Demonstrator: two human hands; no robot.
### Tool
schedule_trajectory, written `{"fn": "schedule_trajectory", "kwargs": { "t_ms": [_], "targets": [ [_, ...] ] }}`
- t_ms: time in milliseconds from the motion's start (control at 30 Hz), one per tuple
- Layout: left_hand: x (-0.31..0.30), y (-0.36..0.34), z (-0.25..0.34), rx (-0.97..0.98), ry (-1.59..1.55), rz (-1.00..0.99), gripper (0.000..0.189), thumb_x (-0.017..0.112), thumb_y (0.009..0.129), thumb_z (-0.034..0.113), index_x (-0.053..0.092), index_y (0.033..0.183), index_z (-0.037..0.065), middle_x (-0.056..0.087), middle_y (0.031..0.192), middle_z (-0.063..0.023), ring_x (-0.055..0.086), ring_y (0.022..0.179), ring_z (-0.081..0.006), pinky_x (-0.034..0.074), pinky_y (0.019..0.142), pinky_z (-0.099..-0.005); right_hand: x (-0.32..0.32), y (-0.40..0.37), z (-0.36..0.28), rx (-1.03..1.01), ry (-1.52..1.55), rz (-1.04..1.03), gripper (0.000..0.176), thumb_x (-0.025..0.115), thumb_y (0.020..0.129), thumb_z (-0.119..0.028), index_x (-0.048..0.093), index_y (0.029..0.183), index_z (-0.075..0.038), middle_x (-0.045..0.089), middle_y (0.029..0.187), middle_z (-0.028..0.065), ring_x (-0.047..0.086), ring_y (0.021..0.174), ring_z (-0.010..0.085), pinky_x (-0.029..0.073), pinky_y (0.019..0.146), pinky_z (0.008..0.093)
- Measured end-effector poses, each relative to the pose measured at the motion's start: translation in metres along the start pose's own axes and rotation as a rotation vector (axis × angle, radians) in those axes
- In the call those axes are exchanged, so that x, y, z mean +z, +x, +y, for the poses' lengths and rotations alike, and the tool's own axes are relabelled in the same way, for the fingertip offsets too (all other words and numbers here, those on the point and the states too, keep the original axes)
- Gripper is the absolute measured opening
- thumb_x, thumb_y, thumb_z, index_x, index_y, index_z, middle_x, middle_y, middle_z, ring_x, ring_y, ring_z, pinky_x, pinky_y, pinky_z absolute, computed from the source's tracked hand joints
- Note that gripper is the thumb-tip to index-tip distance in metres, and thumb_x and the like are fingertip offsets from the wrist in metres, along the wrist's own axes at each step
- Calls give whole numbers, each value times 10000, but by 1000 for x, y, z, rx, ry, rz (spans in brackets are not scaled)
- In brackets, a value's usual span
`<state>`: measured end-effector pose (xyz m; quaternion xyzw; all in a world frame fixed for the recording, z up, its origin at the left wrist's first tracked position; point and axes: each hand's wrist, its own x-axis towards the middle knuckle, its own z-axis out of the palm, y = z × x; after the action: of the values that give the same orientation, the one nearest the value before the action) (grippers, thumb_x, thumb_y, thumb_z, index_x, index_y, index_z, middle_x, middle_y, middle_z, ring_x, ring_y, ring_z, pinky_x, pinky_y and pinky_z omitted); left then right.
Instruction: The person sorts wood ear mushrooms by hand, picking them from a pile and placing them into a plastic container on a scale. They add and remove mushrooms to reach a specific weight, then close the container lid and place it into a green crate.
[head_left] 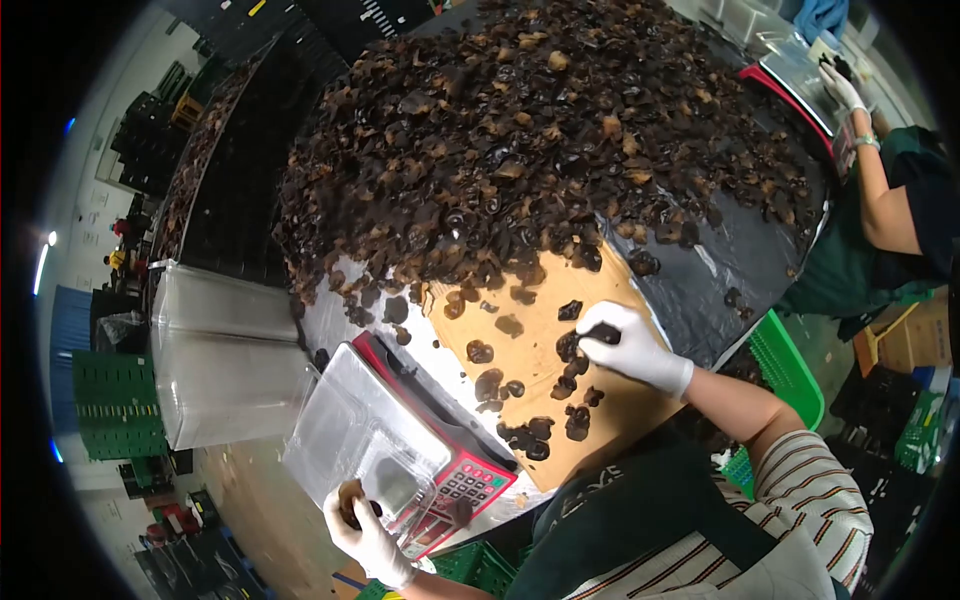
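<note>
My right hand (630, 350), in a white glove, is closed on a dark wood ear mushroom (602, 333) just above a tan board (540, 320). More wood ear pieces (577, 422) lie on that board. At the lower left, my gloved left hand (365, 535) grips a brown wood ear mushroom (351, 500) beside a red-and-silver digital scale (462, 490). A clear plastic tray (385, 455) rests on the scale's platform, a dark piece showing in it. Beyond the board spreads a large heap of wood ear mushrooms (520, 150).
Stacked clear plastic containers (230, 360) stand left of the scale. Black plastic sheeting (710, 280) covers the table at right, with a green basket (795, 370) below its edge. At the upper right, a person's gloved hand (840, 85) is near another scale (795, 90).
</note>
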<state>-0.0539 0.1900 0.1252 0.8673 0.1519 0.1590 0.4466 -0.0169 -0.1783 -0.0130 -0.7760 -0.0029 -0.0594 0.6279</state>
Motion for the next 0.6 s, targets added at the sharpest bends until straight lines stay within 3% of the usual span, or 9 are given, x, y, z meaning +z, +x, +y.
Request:
{"fn": "schedule_trajectory", "kwargs": {
  "t_ms": [33,133,200,267,400,433,500,533,600],
  "targets": [
    [-6,7,-12,21,47,-81,160,501,871,-70,564,995,10,598,861,-32,513,690,-83,433,616,-221,4,2,-12,303,253,9,166,662,874,-173,650,999,-64,650,897,42,618,797,105,483,657,246],
    [0,14,-36,73,-58,-334,228,489,872,-83,562,1073,-6,608,1030,-110,604,856,-161,495,787,-288,20,11,-26,600,1161,-126,222,576,933,-232,642,1079,-77,663,944,84,637,755,169,527,625,288],
    [7,11,-40,42,-127,-311,317,539,882,-40,559,1198,-27,598,1085,-126,597,984,-186,469,897,-310,34,13,-40,774,1225,-251,355,496,963,-355,613,1169,-92,657,1049,137,654,817,263,555,681,377],
    [-5,9,-29,7,113,-331,352,558,895,-2,558,1245,-39,597,1154,-131,590,1053,-200,448,955,-324,55,15,-55,879,1138,-203,391,486,962,-378,582,1216,-96,646,1085,152,647,885,288,564,724,406],
    [-20,1,-13,35,50,-254,440,550,926,34,479,1354,-40,574,1284,-185,544,1167,-233,400,1023,-343,104,25,-56,845,1298,-463,432,491,968,-377,474,1266,-65,555,1205,165,634,947,337,567,760,456],
    [-25,1,-13,10,13,-272,432,509,968,92,444,1369,-54,509,1361,-191,502,1228,-249,375,1054,-352,113,30,-61,784,1374,-599,450,516,962,-354,444,1288,-52,528,1213,164,634,959,336,572,763,454],
    [-29,1,-17,71,112,-161,453,474,995,168,418,1384,-57,461,1404,-195,465,1269,-259,362,1064,-357,145,33,-82,564,1215,-584,398,505,964,-330,495,1291,-104,515,1215,134,632,980,319,572,777,406],
    [-30,1,-21,101,161,-106,468,457,1009,207,405,1391,-58,438,1426,-197,446,1289,-264,356,1069,-359,152,39,-111,813,1252,-518,378,485,971,-318,518,1289,-116,517,1221,117,630,997,301,568,791,384],
    [-28,0,-31,112,173,-73,489,275,1042,312,417,1419,34,445,1430,-187,419,1328,-280,283,1122,-397,168,41,-134,611,1134,-669,358,454,981,-264,547,1292,-113,556,1190,92,597,1055,237,537,838,349]
  ]
}}
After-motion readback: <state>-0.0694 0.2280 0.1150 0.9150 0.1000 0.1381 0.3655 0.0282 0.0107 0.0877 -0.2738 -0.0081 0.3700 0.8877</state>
